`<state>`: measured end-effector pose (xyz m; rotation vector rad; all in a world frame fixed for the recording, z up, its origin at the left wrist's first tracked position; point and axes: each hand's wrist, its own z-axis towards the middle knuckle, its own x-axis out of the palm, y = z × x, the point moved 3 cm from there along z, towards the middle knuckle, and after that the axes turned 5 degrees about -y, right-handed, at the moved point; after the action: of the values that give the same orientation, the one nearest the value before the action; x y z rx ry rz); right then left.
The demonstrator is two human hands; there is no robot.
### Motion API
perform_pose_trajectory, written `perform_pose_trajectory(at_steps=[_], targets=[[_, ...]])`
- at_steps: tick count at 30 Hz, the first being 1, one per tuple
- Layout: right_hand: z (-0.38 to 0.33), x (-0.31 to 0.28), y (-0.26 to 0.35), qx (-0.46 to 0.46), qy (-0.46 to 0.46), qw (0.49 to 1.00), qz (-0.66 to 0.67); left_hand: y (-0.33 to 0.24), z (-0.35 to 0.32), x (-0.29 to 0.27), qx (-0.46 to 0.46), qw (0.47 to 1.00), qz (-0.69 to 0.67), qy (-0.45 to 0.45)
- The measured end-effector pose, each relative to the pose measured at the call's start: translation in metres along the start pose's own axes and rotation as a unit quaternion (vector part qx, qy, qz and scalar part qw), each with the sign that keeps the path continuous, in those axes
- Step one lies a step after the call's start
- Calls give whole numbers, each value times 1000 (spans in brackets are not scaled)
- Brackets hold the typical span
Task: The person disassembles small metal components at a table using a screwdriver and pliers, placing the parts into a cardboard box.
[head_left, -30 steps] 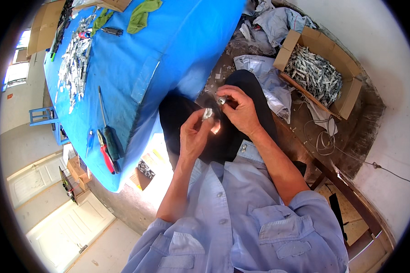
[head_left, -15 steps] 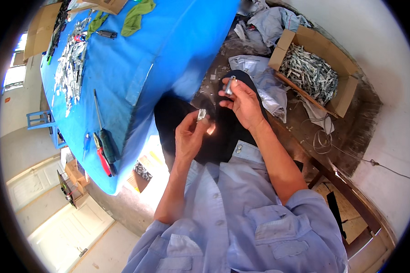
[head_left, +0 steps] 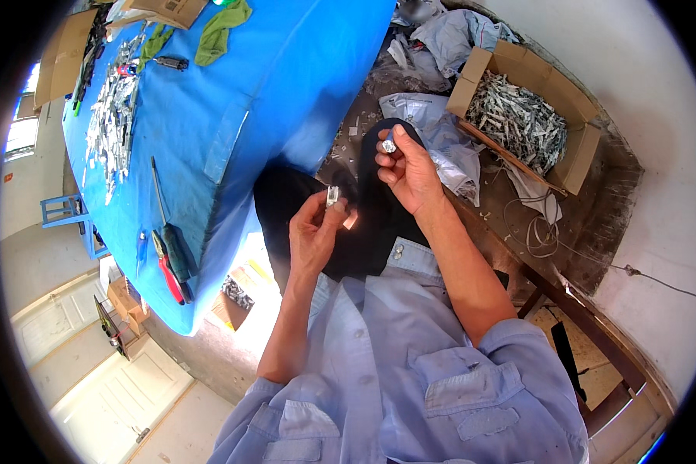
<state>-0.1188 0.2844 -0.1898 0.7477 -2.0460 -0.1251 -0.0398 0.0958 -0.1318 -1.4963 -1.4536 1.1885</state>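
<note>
Over my dark trousers, my left hand [head_left: 315, 232] pinches a small silvery rectangular piece [head_left: 332, 195] upright between thumb and fingers. Farther off and to the right, my right hand [head_left: 411, 172] is closed on a small shiny metal piece [head_left: 389, 145], whose round, bright end shows. Most of that second piece is hidden by the fingers. The two pieces are apart, and I cannot make out exactly what kind of part either one is.
On the left, a blue-covered table [head_left: 232, 100] carries a heap of silvery strips [head_left: 116, 116], a screwdriver [head_left: 176, 251], red-handled pliers [head_left: 168, 278] and green gloves [head_left: 220, 31]. A cardboard box [head_left: 584, 155] of similar strips stands at right, beside plastic bags [head_left: 433, 131] and a loose cable [head_left: 545, 243].
My right hand has turned its metal piece, so the round end now shows where its long side did. The left hand keeps its hold, and the whole view has shifted slightly.
</note>
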Motion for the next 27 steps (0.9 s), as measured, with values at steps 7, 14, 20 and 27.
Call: perform_pose_trajectory(at_steps=[7, 14, 20, 27], targets=[[0, 0, 0, 8, 7, 1000, 6, 3, -1, -3, -19, 1000, 14, -12], [3, -5, -1, 1, -1, 1000, 15, 16, 19, -31, -44, 995, -29, -91], [9, -5, -11, -1, 6, 1000, -4, -14, 58, -38, -13, 989, 6, -147], [16, -14, -8, -72, 64, 995, 6, -147, 48, 139, 350, 898, 267, 3]])
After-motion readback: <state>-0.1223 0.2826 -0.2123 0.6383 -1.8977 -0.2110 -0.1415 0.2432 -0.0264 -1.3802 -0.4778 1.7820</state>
